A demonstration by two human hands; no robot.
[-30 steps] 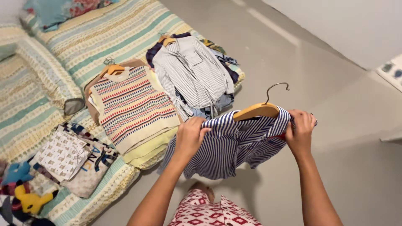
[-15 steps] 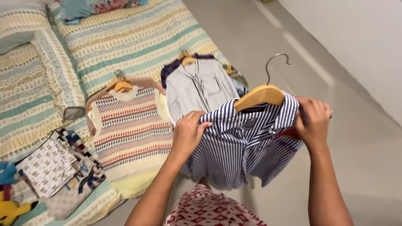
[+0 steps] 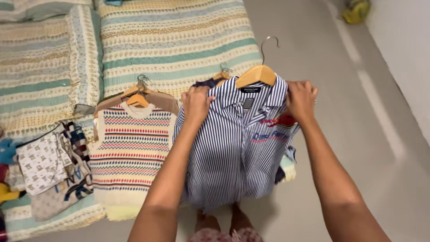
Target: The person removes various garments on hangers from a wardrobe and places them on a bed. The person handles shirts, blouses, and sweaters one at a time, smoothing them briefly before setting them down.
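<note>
Item: blue-and-white striped shirt (image 3: 233, 148) on a wooden hanger (image 3: 256, 75), held up between my hands. My left hand (image 3: 196, 102) grips its left shoulder, my right hand (image 3: 301, 99) its right shoulder. Left of my left hand: zigzag knit vest (image 3: 132, 150) on the striped mattress (image 3: 179, 40); farther left, folded printed clothes (image 3: 49, 166).

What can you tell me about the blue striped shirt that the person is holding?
The blue striped shirt has thin navy and white vertical stripes, a collar and a dark neck label; it looks like light woven cotton. It hangs open on a wooden hanger with a metal hook. The left hand and right hand grip its shoulders, holding it above the bed's edge, over other hung clothes.
</note>
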